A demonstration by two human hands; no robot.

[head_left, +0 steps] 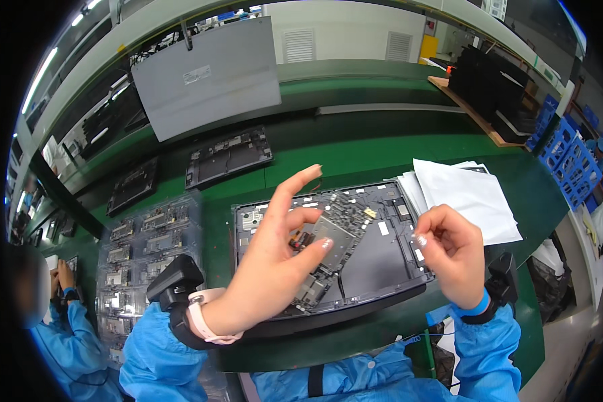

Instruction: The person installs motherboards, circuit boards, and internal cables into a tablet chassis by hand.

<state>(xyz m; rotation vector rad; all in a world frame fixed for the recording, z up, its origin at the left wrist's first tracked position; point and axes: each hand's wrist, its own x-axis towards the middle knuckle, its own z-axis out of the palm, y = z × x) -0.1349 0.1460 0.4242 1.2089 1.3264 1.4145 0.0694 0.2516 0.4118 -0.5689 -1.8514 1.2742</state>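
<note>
My left hand (264, 271) grips a long, narrow circuit board (340, 242) between the thumb and bent fingers, its index finger raised. The board is tilted, covered with small parts, and has a light connector near its upper end. Beneath it lies an open dark device casing (388, 258), like a laptop or tablet shell, with components along its border. My right hand (454, 251) hovers at the casing's right edge, thumb and fingers pinched together; whatever may be between them is hidden. The left hand covers part of the casing's left side.
Clear plastic trays (137, 244) of circuit boards stand at left. Two more casings (229, 157) (132, 186) lie behind. White sheets (467, 201) are at right, and black stacked pieces (492, 90) farther back. A grey panel (211, 80) hangs above. A co-worker's sleeve (80, 335) shows at far left.
</note>
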